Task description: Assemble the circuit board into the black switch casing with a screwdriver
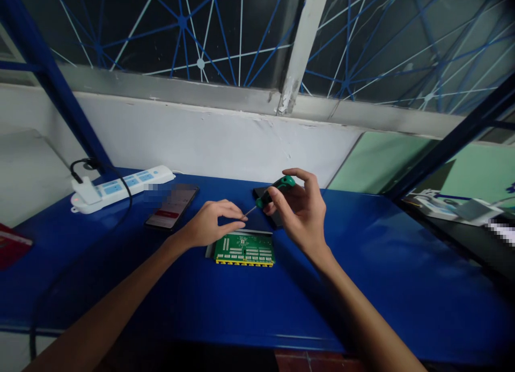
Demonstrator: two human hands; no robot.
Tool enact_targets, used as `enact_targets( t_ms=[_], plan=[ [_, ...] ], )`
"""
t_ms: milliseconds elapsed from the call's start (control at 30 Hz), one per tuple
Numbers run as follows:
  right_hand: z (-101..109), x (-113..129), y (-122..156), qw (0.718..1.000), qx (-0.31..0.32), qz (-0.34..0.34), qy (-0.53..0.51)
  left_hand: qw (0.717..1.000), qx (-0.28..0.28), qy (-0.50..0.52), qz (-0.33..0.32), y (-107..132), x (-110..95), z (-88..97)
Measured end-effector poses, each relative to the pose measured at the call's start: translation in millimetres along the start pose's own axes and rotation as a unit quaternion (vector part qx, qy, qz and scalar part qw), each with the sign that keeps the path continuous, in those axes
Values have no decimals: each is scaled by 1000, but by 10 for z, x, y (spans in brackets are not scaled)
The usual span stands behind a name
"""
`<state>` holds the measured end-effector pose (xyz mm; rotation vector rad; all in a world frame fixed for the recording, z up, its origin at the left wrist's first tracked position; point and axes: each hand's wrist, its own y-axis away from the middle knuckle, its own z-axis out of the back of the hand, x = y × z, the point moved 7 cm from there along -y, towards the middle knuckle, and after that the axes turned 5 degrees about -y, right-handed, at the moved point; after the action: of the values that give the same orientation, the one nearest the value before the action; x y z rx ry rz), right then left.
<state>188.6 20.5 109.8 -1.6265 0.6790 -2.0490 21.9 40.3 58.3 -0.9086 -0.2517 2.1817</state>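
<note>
Gripping a green screwdriver (276, 191), right hand (302, 212) half-hides a dark box (257, 191); left hand (209, 225) pinches the tip.

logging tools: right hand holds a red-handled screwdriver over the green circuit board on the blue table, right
Not red: the head view shows the right hand holding a green-handled screwdriver over the green circuit board on the blue table.
</note>
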Motion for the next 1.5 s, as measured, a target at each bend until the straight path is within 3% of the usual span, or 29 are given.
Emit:
enact_targets(
  t_ms=[267, 700, 1000, 1500],
  plan=[
    [-27, 146, 62, 997, 19, 48, 53, 997, 62, 38, -22, 25, -177, -168],
    [-137, 104, 92, 991, 68, 60, 98, 994, 103, 23, -6, 58, -94, -251],
    [-156, 85, 82, 991, 74, 56, 96, 977, 192, -91, 6, 149, 100, -206],
    [-188, 139, 112, 987, 81, 104, 96, 969, 236, -69, 24, 182, 129, -280]
  ],
)
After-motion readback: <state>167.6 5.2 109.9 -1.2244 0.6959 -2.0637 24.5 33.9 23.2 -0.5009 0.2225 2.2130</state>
